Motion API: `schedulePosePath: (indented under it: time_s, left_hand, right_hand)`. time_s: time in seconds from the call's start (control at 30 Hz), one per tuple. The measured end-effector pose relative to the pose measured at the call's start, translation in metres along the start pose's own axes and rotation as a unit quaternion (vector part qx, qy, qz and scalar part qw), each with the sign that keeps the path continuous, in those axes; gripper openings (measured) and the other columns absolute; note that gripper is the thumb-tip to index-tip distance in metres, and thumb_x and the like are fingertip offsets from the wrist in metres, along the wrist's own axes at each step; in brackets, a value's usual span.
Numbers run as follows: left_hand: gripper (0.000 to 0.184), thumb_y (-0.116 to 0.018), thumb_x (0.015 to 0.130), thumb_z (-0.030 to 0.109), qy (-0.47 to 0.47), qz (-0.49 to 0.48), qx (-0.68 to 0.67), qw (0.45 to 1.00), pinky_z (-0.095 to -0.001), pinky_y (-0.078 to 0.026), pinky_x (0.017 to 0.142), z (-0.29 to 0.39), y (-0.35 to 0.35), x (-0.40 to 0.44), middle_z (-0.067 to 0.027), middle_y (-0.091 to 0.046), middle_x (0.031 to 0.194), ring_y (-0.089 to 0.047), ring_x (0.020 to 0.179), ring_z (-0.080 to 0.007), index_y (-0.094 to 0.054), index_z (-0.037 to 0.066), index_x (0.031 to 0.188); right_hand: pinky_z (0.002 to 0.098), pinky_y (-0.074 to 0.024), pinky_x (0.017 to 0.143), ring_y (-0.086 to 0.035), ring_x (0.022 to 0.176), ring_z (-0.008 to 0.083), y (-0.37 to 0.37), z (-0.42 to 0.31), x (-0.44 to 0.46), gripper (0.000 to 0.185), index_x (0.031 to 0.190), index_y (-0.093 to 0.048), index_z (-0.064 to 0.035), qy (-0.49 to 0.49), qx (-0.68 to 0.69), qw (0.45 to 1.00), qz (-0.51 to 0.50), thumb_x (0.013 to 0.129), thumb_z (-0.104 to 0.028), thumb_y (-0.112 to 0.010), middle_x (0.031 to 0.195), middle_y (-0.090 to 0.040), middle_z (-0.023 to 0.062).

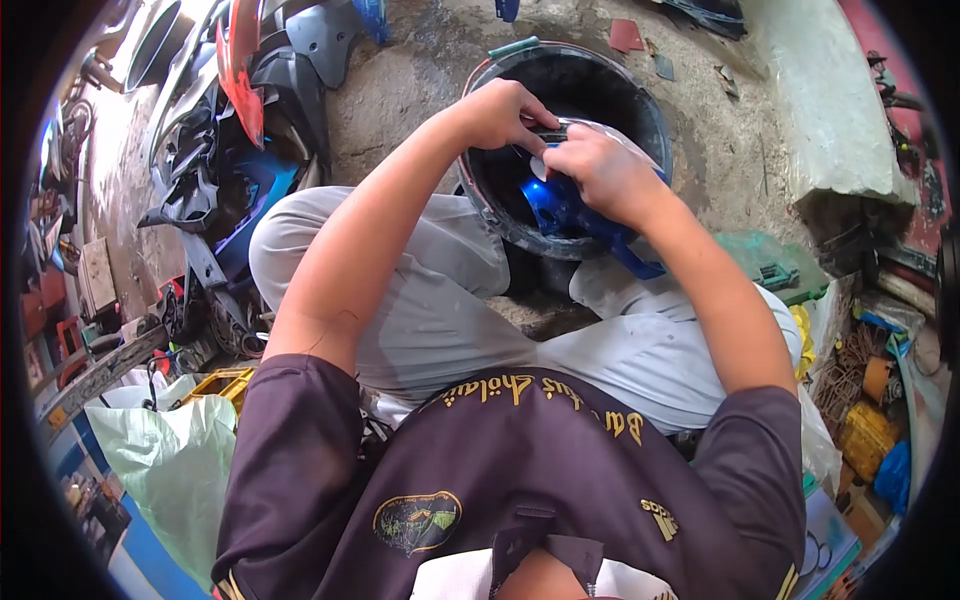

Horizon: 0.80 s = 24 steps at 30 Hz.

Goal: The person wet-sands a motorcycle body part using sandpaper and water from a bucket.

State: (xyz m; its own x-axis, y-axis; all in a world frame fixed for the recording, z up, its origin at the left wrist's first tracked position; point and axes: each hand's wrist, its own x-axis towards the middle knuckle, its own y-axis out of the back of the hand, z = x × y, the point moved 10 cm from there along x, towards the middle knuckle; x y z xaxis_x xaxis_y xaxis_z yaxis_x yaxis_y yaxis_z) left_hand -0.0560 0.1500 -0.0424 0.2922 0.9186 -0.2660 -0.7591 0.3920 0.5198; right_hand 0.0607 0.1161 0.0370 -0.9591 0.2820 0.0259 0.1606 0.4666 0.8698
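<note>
A glossy blue plastic part (547,206), with a pale, shiny curved edge on its far side, is held over a round black tub (655,105). It looks like a piece of motorcycle fairing. My left hand (503,115) is closed at the part's upper left, thumb and fingers pinching near its edge. Close beside it, my right hand (605,172) is curled, with thumb and index finger pressed together near a small pale piece that I cannot make out. The right hand covers much of the blue part, and its lower end sticks out over the tub's near rim.
Between my knees (300,235) stands the tub on a rough concrete floor (410,60). Black, red and blue fairing pieces (290,90) are piled at left. A pale sack (165,465) lies lower left. At right are a concrete ledge (820,110) and cluttered parts.
</note>
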Motion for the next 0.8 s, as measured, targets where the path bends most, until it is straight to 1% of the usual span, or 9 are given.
schedulePosePath:
  time_s: [0.13,0.23,0.27,0.37,0.4,0.5,0.6,0.7,0.8]
  left_hand:
    - [0.056,-0.098,0.077,0.022,-0.019,0.010,-0.023,1.000,-0.0343,-0.059,0.107,-0.002,-0.001,0.000,-0.0128,-0.082,0.123,-0.077,0.113,-0.0227,-0.082,0.007,0.128]
    - [0.055,-0.098,0.077,0.022,-0.010,0.006,-0.017,1.000,-0.0344,-0.059,0.107,-0.005,-0.004,-0.002,-0.0134,-0.082,0.123,-0.077,0.113,-0.0229,-0.082,0.007,0.128]
    - [0.055,-0.098,0.077,0.021,-0.007,0.006,-0.008,1.000,-0.0346,-0.059,0.106,-0.004,-0.002,0.001,-0.0136,-0.082,0.123,-0.077,0.113,-0.0230,-0.082,0.007,0.128]
    - [0.055,-0.098,0.077,0.021,-0.035,0.002,0.000,0.999,-0.0345,-0.059,0.106,-0.004,-0.003,0.005,-0.0140,-0.082,0.123,-0.077,0.113,-0.0236,-0.082,0.007,0.128]
    - [0.056,-0.098,0.077,0.021,-0.029,0.005,0.003,1.000,-0.0346,-0.059,0.106,-0.001,0.000,0.003,-0.0141,-0.082,0.123,-0.077,0.113,-0.0237,-0.082,0.007,0.128]
    - [0.057,-0.098,0.076,0.021,-0.016,0.009,-0.004,1.000,-0.0350,-0.059,0.105,0.003,-0.001,-0.003,-0.0143,-0.082,0.122,-0.077,0.112,-0.0239,-0.082,0.007,0.128]
    - [0.057,-0.099,0.076,0.022,-0.014,0.012,-0.010,1.000,-0.0354,-0.060,0.104,0.000,-0.003,-0.003,-0.0146,-0.082,0.121,-0.078,0.111,-0.0242,-0.082,0.007,0.128]
    - [0.057,-0.099,0.075,0.023,-0.019,0.009,0.006,1.000,-0.0366,-0.060,0.105,0.002,-0.002,-0.001,-0.0150,-0.082,0.122,-0.078,0.112,-0.0251,-0.082,0.007,0.128]
    - [0.058,-0.099,0.075,0.023,-0.031,0.011,0.008,0.999,-0.0374,-0.059,0.105,-0.001,-0.001,0.002,-0.0152,-0.082,0.122,-0.078,0.112,-0.0261,-0.082,0.007,0.128]
  right_hand:
    - [0.0450,-0.0562,0.088,-0.069,0.097,0.0347,0.027,-0.004,-0.038,0.019,0.102,-0.075,-0.0092,0.007,0.026,0.999,0.047,0.087,-0.001,-0.066,0.091,-0.069,0.0136]
    - [0.0459,-0.0558,0.088,-0.069,0.096,0.0341,0.027,0.002,-0.043,0.018,0.099,-0.074,-0.0084,-0.032,0.031,0.997,0.065,0.086,0.001,-0.065,0.090,-0.072,0.0120]
    - [0.0470,-0.0556,0.088,-0.068,0.096,0.0349,0.026,-0.001,-0.035,0.018,0.099,-0.073,-0.0081,-0.022,0.022,0.996,0.082,0.087,0.002,-0.064,0.092,-0.073,0.0121]
    - [0.0472,-0.0557,0.088,-0.068,0.096,0.0358,0.006,0.005,-0.007,0.018,0.099,-0.071,-0.0080,-0.006,-0.010,0.997,0.077,0.087,0.002,-0.063,0.092,-0.073,0.0133]
    - [0.0477,-0.0556,0.087,-0.068,0.096,0.0368,0.005,0.004,-0.006,0.018,0.101,-0.071,-0.0085,-0.010,-0.018,0.998,0.064,0.089,0.001,-0.063,0.092,-0.071,0.0145]
    - [0.0488,-0.0553,0.087,-0.068,0.096,0.0380,0.019,0.001,-0.026,0.017,0.101,-0.071,-0.0086,-0.037,0.009,0.995,0.094,0.090,0.000,-0.062,0.092,-0.070,0.0152]
    - [0.0495,-0.0551,0.087,-0.067,0.096,0.0389,0.029,0.000,-0.044,0.016,0.100,-0.071,-0.0082,-0.068,0.008,0.993,0.100,0.090,0.000,-0.062,0.091,-0.069,0.0158]
    - [0.0499,-0.0554,0.088,-0.067,0.096,0.0390,0.014,0.008,-0.024,0.018,0.100,-0.072,-0.0080,-0.070,-0.025,0.991,0.111,0.089,0.001,-0.062,0.093,-0.071,0.0159]
    - [0.0479,-0.0566,0.094,-0.069,0.107,0.0413,0.005,0.002,-0.006,0.021,0.103,-0.071,-0.0040,-0.069,-0.017,0.996,0.058,0.085,0.006,-0.066,0.101,-0.073,0.0174]
